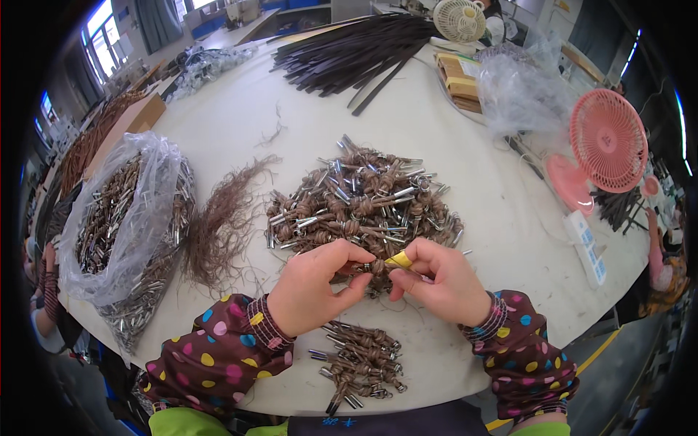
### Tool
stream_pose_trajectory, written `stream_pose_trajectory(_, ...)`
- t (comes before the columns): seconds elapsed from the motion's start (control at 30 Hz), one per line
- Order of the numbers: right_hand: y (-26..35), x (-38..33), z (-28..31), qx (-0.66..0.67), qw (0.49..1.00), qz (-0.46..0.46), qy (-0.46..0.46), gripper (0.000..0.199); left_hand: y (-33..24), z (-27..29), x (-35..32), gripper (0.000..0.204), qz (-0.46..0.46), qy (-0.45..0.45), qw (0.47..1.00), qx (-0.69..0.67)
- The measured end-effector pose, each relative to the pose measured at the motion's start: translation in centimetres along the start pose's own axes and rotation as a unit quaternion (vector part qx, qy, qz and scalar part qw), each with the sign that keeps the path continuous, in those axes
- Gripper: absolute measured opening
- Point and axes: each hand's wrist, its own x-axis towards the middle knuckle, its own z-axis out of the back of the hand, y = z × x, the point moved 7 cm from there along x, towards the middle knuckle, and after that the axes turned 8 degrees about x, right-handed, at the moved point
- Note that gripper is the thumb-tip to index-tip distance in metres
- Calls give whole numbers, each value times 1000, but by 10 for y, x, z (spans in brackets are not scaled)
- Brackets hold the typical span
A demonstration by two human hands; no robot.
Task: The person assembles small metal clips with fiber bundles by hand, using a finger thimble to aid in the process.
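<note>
Between my two hands is a knotted brown cord [376,267] with a metal end. My left hand [314,282] pinches it from the left, thumb and index finger closed on it. From the other side, the closed fingertips of my right hand [445,282] meet the same knot. At the right index fingertip is a yellow piece [398,259]; whether it is wrapped on the finger or held, I cannot tell. Just beyond my hands spreads a large pile of similar knotted cords [371,196] with silvery metal tips. A smaller group of knotted cords [363,363] lies nearer to me, between my forearms.
A clear plastic bag [87,269] full of metal-tipped cords stands at the left, beside loose brown threads [225,225]. Dark flat strips [349,54] lie at the far side. To the right are a pink fan [608,142], a white power strip [586,247] and clear plastic wrapping [520,87].
</note>
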Motion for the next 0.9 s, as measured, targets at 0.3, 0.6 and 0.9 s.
stream_pose_trajectory(0.3,6,0,2,-12,999,24,-28,14,-3,13,8,21,-76,-21,995,54)
stream_pose_trajectory(0.6,6,1,7,-70,993,72,-58,19,0,6,7,26,-61,-21,997,37)
stream_pose_trajectory(0.9,20,-8,2,-117,972,119,-166,21,7,-20,9,49,229,89,880,-406)
